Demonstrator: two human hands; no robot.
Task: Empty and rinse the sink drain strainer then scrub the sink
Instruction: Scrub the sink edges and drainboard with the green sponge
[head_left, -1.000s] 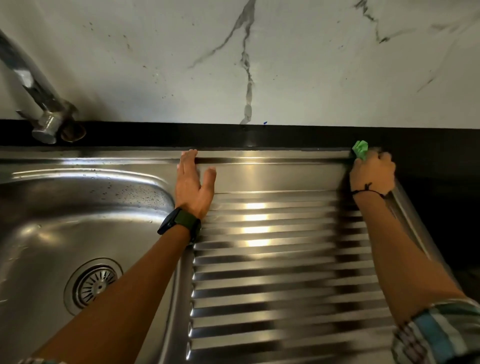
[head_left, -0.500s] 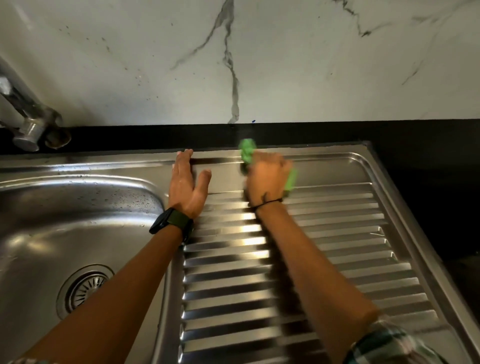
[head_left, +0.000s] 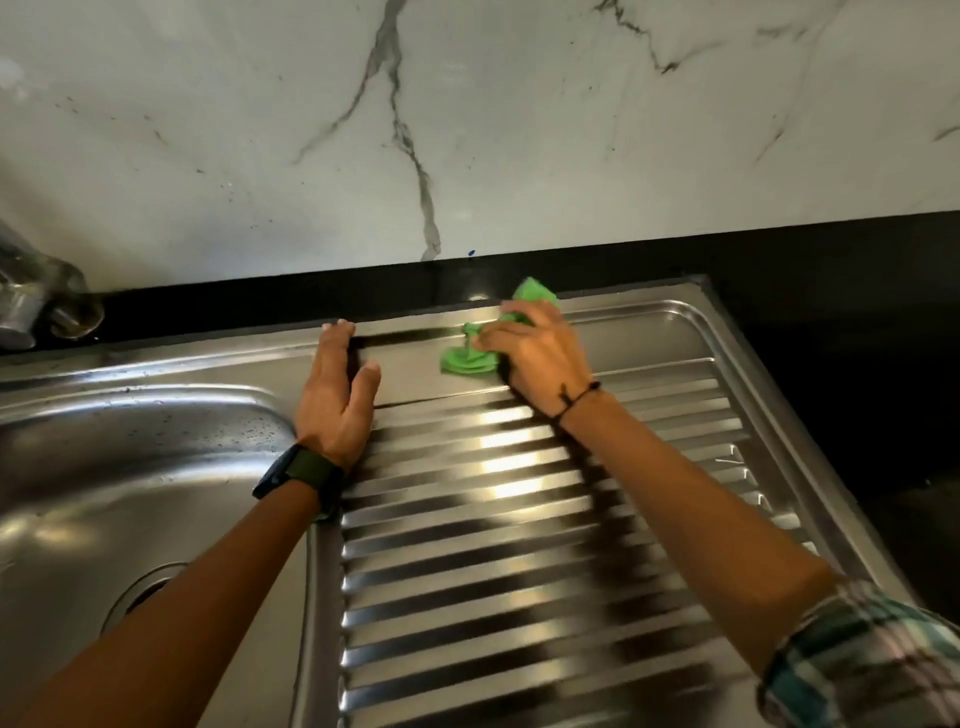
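At the back edge of the drainboard, your right hand's fingers (head_left: 511, 318) are curled over a crumpled bright green scrubbing cloth (head_left: 470, 358) — pinching it down against the flat steel strip just behind the ribs. One bunched part of the cloth sticks out to the left of your right hand (head_left: 537, 358), and another tuft shows above the knuckles, close to the black counter edge. A thin black cord (head_left: 579, 397) circles that wrist, and a plaid rolled-up sleeve (head_left: 862, 660) covers the arm near the lower right corner.

Your left hand (head_left: 335, 400) lies flat on the steel with its fingers (head_left: 337, 338) straight and together, tips touching the raised rear rim, thumb spread to the right — holding nothing. It rests on the divide between the basin and the drainboard, near the cloth but apart from it. A dark watch with an olive strap (head_left: 301, 470) sits on that wrist.

Outward from your hands, the ribbed stainless steel drainboard (head_left: 519, 571) runs toward you, its ridges catching light. To the left, the stainless steel sink basin (head_left: 130, 457) shows water droplets along its upper wall, and only a sliver of the round drain opening (head_left: 145, 584) peeks out above your left forearm; the strainer itself cannot be made out. The chrome tap base (head_left: 31, 306) stands at the far left on the black countertop (head_left: 831, 322), below a white marble-veined wall (head_left: 519, 130).
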